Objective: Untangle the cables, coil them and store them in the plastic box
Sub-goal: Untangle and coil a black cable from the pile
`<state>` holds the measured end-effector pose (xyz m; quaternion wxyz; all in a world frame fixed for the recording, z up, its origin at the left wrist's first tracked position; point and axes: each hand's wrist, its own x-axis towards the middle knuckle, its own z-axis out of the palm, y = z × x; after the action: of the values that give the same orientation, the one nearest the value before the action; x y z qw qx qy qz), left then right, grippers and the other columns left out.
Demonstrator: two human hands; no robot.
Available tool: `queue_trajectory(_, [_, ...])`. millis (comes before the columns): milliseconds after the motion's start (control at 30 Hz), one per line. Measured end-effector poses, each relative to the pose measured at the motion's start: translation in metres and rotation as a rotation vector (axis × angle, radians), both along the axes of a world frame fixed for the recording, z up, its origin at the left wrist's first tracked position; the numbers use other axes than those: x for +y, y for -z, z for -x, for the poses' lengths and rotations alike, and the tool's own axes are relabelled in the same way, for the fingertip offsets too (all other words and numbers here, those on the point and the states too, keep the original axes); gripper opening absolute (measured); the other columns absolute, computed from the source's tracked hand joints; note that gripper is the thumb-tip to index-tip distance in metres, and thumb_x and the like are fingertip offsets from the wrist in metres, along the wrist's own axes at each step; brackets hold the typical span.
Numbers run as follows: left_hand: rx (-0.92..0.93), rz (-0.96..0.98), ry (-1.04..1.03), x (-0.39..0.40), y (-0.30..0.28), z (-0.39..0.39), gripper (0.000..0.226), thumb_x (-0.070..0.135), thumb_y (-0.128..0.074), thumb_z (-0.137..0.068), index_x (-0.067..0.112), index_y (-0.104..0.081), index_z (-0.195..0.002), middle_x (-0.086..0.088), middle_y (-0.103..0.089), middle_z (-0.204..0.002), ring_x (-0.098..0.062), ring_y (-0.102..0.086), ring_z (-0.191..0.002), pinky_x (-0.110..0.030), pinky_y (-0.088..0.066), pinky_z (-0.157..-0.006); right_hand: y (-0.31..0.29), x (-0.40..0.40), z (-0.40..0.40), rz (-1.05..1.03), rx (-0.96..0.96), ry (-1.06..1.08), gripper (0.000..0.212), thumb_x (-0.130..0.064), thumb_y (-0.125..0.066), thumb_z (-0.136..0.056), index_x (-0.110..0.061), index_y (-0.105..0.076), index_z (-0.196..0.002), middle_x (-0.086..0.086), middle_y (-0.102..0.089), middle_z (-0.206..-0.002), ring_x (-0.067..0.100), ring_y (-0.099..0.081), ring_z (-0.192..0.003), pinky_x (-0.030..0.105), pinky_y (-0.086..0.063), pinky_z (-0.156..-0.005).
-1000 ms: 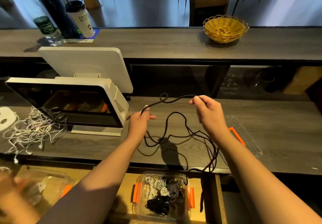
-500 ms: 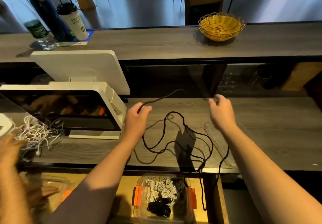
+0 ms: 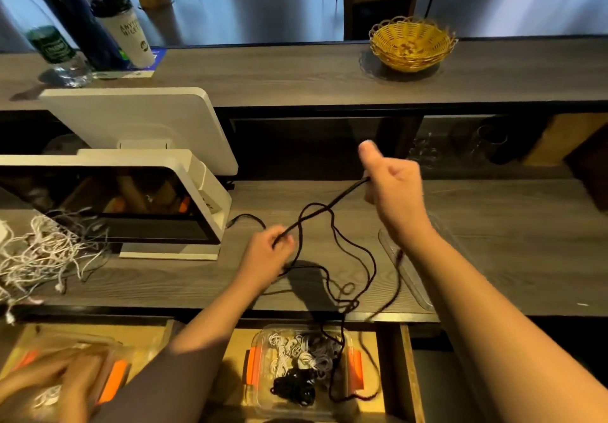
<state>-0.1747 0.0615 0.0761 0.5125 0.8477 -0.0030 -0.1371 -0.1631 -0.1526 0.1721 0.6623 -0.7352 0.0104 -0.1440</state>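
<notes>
A long black cable (image 3: 332, 225) lies in loose loops on the dark wood counter (image 3: 493, 241) and hangs over its front edge. My left hand (image 3: 269, 255) pinches the cable low near the counter. My right hand (image 3: 391, 185) grips it higher up with the thumb raised, so a taut stretch runs between both hands. One cable plug end (image 3: 230, 223) lies by the white terminal. Below, a clear plastic box (image 3: 260, 360) with orange clips holds coiled white and black cables, and the cable's tail dangles beside it.
A white point-of-sale terminal (image 3: 204, 192) stands at the left. A tangle of white cables (image 3: 42, 255) lies left of it. A clear lid (image 3: 408, 278) rests right of the loops. Another person's hands (image 3: 56, 380) are at a second box, bottom left. A wicker basket (image 3: 411, 44), cup and bottles stand on the upper shelf.
My right hand has closed on the cable and risen up, pulling a stretch taut. My left hand dropped toward me and now pinches the cable lower. The loops shifted on the counter.
</notes>
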Motion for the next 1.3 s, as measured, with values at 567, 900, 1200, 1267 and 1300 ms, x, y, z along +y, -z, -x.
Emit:
queue_trajectory(567, [-0.281,-0.123,0.286,-0.029,-0.125,-0.020,0.032,0.026,-0.038,-0.102,0.021,-0.045,-0.071,0.005,-0.045,-0.065,-0.011,-0.041,-0.060,-0.029,-0.035,-0.060,0.027,0.011,0.010,-0.016,0.208,-0.168,0.047,-0.051,-0.035,-0.102,-0.020,-0.071,-0.102,0.003,-0.073,-0.099,0.016,-0.067,-0.099,0.036,-0.052,-0.094])
queue_trajectory(900, [-0.171,-0.163,-0.016,0.011,-0.047,-0.031,0.034,0.020,-0.065,-0.094,0.014,-0.054,-0.062,0.001,-0.041,-0.054,-0.011,-0.039,-0.051,-0.030,-0.034,-0.057,-0.037,-0.007,0.025,-0.166,0.048,-0.201,0.038,-0.039,-0.048,-0.102,-0.024,-0.057,-0.069,-0.009,-0.040,-0.054,0.009,-0.035,-0.051,0.026,-0.028,-0.049])
queue_trajectory(1200, [-0.084,0.105,-0.368,0.045,-0.023,-0.033,0.024,0.022,-0.063,-0.096,0.010,-0.055,-0.077,-0.001,-0.039,-0.060,-0.013,-0.040,-0.055,-0.032,-0.035,-0.060,-0.017,-0.039,0.016,-0.453,0.139,-0.028,0.040,-0.041,-0.045,-0.103,-0.024,-0.056,-0.068,-0.008,-0.037,-0.053,0.009,-0.032,-0.048,0.023,-0.029,-0.047])
queue_trajectory(1267, [-0.229,0.060,-0.278,0.036,-0.055,-0.037,0.024,0.022,-0.056,-0.099,0.015,-0.050,-0.077,0.001,-0.040,-0.065,-0.012,-0.041,-0.061,-0.035,-0.035,-0.065,0.000,-0.045,0.012,-0.272,0.199,0.088,0.033,-0.031,-0.049,-0.098,-0.021,-0.059,-0.069,-0.009,-0.041,-0.051,0.008,-0.034,-0.045,0.025,-0.029,-0.047])
queue_trajectory(1300, [-0.267,0.057,-0.202,0.030,-0.073,-0.038,0.023,0.024,-0.051,-0.100,0.018,-0.048,-0.078,0.003,-0.041,-0.067,-0.012,-0.040,-0.063,-0.035,-0.034,-0.066,0.008,-0.047,0.010,-0.145,0.242,0.149,0.027,-0.025,-0.050,-0.095,-0.020,-0.063,-0.072,-0.009,-0.047,-0.052,0.007,-0.039,-0.046,0.026,-0.032,-0.049])
